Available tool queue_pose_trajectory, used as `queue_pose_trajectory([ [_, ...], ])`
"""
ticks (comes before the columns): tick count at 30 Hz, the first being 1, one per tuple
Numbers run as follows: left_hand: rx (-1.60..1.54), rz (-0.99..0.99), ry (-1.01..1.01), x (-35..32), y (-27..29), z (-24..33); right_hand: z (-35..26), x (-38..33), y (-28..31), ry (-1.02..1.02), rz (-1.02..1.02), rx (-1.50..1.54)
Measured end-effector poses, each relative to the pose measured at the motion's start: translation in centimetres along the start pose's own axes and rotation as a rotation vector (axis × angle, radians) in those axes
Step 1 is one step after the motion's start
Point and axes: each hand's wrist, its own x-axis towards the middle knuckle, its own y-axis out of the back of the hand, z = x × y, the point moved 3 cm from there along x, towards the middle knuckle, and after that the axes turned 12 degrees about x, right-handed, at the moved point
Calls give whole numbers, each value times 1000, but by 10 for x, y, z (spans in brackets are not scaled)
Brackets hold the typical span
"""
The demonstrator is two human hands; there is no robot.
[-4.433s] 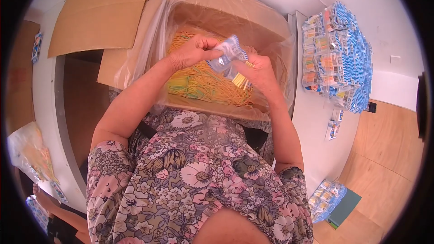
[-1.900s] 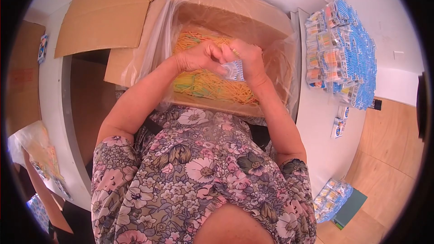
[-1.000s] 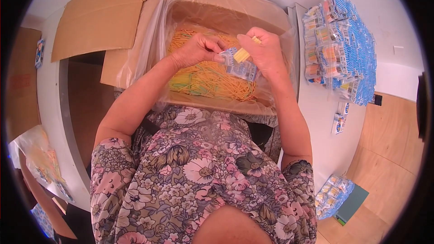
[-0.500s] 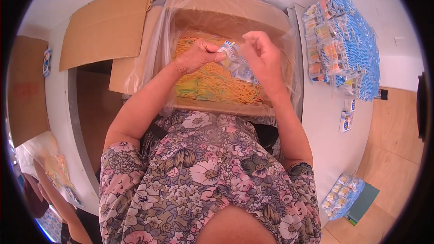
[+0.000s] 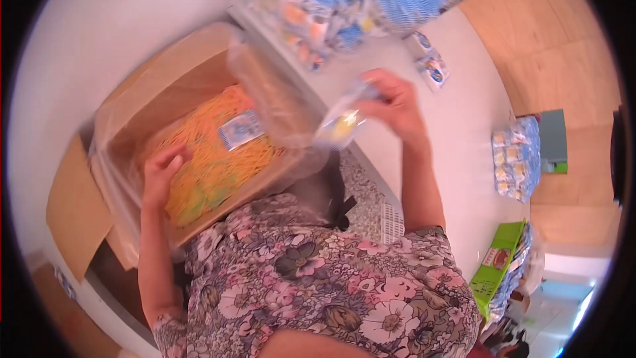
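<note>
My right hand (image 5: 392,107) is closed on the top of a small clear plastic packet (image 5: 346,122) with a blue edge and something yellow inside; it is raised over the white table to the right of the box, and the packet is blurred. Over the left part of the cardboard box (image 5: 142,116), my left hand (image 5: 162,172) has its fingers slightly bent and apart, with nothing visible in them. Many thin orange, yellow and green sticks (image 5: 225,172) fill the plastic-lined box. A blue-and-white packet (image 5: 241,130) lies on top of them.
A big pile of blue-edged packets (image 5: 344,0) lies beyond the box. Two small packets (image 5: 427,59) sit on the table (image 5: 457,152). Farther right are another stack of packets (image 5: 513,159) and a green basket (image 5: 497,265). A cardboard flap (image 5: 76,212) sticks out at left.
The view has swung to the right. My hands have moved apart: the right now carries a packet out over the table, while the left is lower over the sticks.
</note>
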Motion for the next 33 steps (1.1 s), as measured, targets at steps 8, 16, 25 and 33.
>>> queue_pose_trajectory([
  [8, 510, -273, -138, 17, -13, 49, 67, -7, 252, 86, 563, -962],
  [16, 1142, 2, -253, 93, -91, -17, 65, 0, 154, 403, 661, -1270],
  [25, 1002, 85, -145, 107, -88, -34, 53, -52, 75, 387, 508, -1257],
  [33, 215, -156, 31, 78, -56, 5, 9, -28, -113, 552, 42, -724],
])
